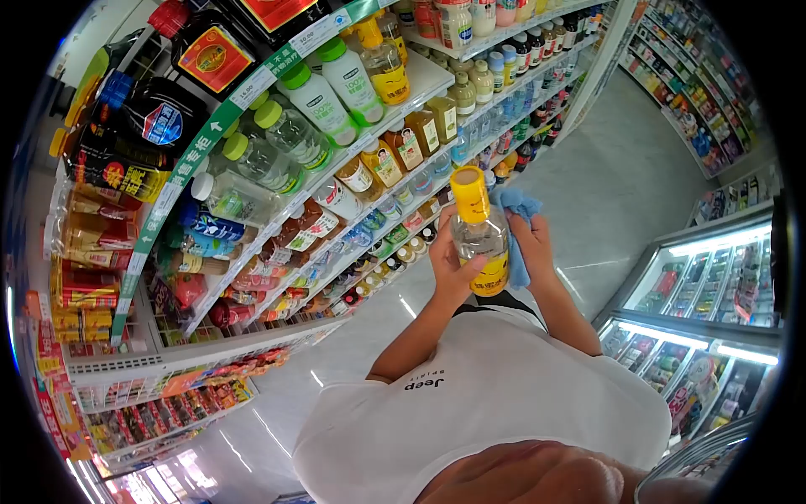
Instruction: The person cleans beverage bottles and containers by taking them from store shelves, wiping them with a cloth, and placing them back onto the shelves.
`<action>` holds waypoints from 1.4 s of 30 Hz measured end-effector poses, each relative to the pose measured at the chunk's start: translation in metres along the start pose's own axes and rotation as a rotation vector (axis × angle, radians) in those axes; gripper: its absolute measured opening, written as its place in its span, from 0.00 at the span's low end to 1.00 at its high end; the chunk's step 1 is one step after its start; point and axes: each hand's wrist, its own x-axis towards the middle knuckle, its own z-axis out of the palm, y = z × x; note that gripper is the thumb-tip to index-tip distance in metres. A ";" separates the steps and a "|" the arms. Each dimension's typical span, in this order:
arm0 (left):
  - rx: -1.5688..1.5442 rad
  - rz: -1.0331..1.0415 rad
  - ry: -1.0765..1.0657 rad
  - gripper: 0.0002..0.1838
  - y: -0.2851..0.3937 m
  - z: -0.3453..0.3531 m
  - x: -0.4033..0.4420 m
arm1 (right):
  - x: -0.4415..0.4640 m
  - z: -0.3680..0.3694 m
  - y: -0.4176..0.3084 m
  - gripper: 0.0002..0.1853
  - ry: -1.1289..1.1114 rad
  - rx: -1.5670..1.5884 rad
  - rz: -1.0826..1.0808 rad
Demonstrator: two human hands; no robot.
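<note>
A clear bottle (483, 238) with a yellow cap and a yellow label stands nearly upright in front of my chest. My left hand (449, 267) is wrapped round its lower left side, thumb across the front. On the other side, my right hand (532, 244) is closed on a blue cloth (517, 204), which lies against or just beside the bottle. The cloth covers part of the right fingers, and whether it touches the bottle is hard to tell.
Shelves (277, 210) packed with bottles run along the left. A similar yellow-capped bottle (384, 67) stands on an upper shelf. Lit glass-door fridges (697, 286) are at the right. Grey floor (625, 160) stretches between them, with more stocked shelves (697, 76) at the far right.
</note>
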 end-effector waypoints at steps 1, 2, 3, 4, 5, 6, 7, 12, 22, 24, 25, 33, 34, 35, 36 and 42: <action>-0.019 0.022 0.018 0.37 -0.003 -0.005 -0.003 | -0.002 0.000 0.004 0.11 -0.024 -0.028 0.042; -0.038 0.043 0.036 0.41 -0.006 -0.011 -0.006 | -0.004 0.000 0.008 0.11 -0.051 -0.059 0.088; -0.126 0.050 0.061 0.42 -0.002 -0.008 -0.004 | -0.005 0.001 0.012 0.12 -0.024 -0.037 0.127; -0.213 0.060 0.092 0.43 0.009 0.000 0.000 | -0.007 0.003 0.016 0.12 -0.001 -0.018 0.168; -0.299 0.072 0.129 0.45 0.016 0.006 0.003 | -0.009 0.004 0.021 0.12 0.019 0.001 0.214; -0.269 0.090 0.172 0.45 0.017 0.008 0.004 | -0.010 0.003 0.027 0.15 0.029 0.078 0.233; -0.306 0.044 0.180 0.44 0.016 0.007 0.004 | -0.013 0.004 0.028 0.15 0.063 0.117 0.224; -0.415 -0.097 0.292 0.41 0.030 0.020 0.021 | -0.019 0.034 0.026 0.14 0.182 0.222 -0.104; -0.633 -0.130 0.342 0.41 0.023 0.111 0.044 | 0.015 -0.050 -0.018 0.15 -0.130 -0.655 -1.371; -0.622 -0.122 0.338 0.41 0.016 0.128 0.052 | 0.029 -0.076 -0.031 0.18 -0.363 -0.651 -1.387; -0.552 -0.103 0.310 0.41 0.013 0.135 0.056 | 0.034 -0.087 -0.037 0.19 -0.471 -0.651 -1.393; -0.319 -0.002 0.328 0.33 -0.044 0.141 0.101 | 0.055 -0.219 -0.054 0.20 -0.505 -0.858 -0.807; -0.257 0.012 0.346 0.34 -0.044 0.143 0.107 | 0.058 -0.236 -0.051 0.19 -0.509 -0.863 -0.749; -0.193 0.019 0.370 0.34 -0.040 0.143 0.110 | 0.059 -0.251 -0.049 0.19 -0.512 -0.867 -0.684; -0.155 -0.061 0.231 0.31 -0.040 0.124 0.112 | 0.062 -0.262 -0.050 0.19 -0.521 -0.863 -0.638; 0.197 0.123 0.354 0.23 -0.026 0.139 0.134 | 0.087 -0.312 -0.049 0.16 -0.460 -0.801 -0.393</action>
